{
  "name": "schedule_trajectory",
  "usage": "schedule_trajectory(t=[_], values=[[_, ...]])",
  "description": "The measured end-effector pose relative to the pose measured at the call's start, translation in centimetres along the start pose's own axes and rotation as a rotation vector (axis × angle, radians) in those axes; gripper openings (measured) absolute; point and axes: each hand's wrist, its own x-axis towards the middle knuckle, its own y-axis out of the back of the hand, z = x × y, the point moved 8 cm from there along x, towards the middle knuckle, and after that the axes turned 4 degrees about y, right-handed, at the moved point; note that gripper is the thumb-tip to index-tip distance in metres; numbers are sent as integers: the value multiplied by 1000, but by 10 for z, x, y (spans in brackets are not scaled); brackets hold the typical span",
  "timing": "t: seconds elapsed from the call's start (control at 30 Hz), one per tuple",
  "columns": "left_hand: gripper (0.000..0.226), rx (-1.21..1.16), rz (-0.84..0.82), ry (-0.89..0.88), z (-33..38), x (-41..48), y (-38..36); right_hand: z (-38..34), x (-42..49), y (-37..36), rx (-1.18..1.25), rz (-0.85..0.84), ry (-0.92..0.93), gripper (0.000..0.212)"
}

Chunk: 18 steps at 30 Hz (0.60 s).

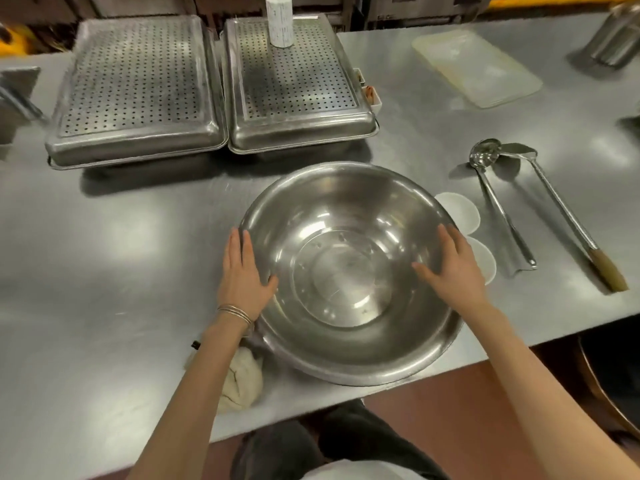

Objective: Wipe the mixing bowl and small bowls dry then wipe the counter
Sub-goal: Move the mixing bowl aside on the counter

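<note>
Left hand [242, 275] fingers [239, 242] straight, flat on outer left rim, thumb inside. Right hand [453, 268] same on right rim. 2-sided brace likely steadies mixing bowl [346, 209], tilted toward near bench [104, 254] edge, centre. Nothing held for wiping: cloth [239, 382] lies near-left under forearm. 2 small bowls [459, 211] just right, partly hidden.

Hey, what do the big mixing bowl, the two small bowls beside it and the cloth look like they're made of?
Mixing bowl: stainless steel by its look, polished, with mirror-like glints. Small bowls: white, matte, probably ceramic or plastic; can't tell which. Cloth: soft cream fabric, bunched and creased.
</note>
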Motion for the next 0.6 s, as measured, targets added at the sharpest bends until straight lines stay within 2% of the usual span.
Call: schedule_trajectory(t=[0.17,0.33,0.5,0.6], values=[[87,-112,69,91,-5,-1,3,17,15,3,28,76,49,78],[77,-323,133,176,-19,-1,4,37,16,-3,267,-1,-128,82],[70,-355,152,162,-19,0,6,44,11,6,422,101,-248,75],[68,-344,147,138,-18,-1,8,40,1,14,438,144,-252,71]])
